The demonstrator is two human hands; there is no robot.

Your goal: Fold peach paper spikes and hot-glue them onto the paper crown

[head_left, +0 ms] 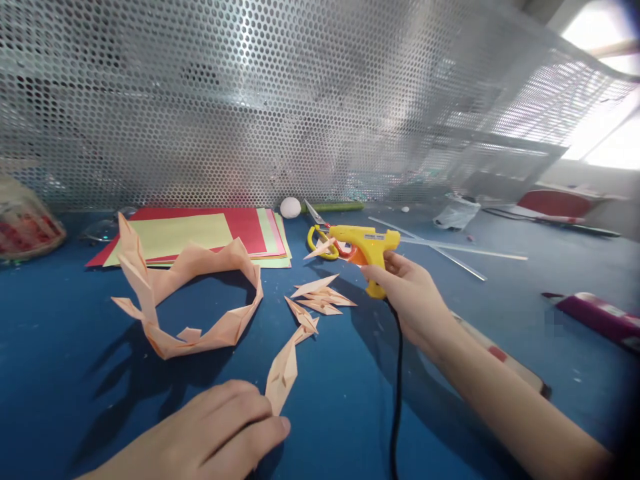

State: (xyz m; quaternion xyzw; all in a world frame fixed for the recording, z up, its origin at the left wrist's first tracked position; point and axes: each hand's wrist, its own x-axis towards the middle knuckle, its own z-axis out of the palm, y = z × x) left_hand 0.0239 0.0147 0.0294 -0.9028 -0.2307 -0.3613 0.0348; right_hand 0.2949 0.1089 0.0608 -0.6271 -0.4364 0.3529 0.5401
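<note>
In the head view my right hand (415, 293) is closed around the grip of a yellow hot glue gun (367, 243), whose nozzle points left. A black cord (397, 393) runs down from its handle. My left hand (225, 427) pinches the lower end of a folded peach paper piece (283, 373); the fingertips partly hide that end. Smaller folded paper pieces (323, 300) lie just beyond it on the blue table (325, 427). To the left stands a peach paper ring (200, 340) with pointed folds, tallest at its left side.
Coloured paper sheets (175, 237) lie stacked behind the ring. Yellow-handled scissors (313, 233) rest behind the glue gun's nozzle. Clear glue sticks (470, 249) cross at the right, near a purple object (600, 317). A perforated metal screen (240, 113) closes off the back.
</note>
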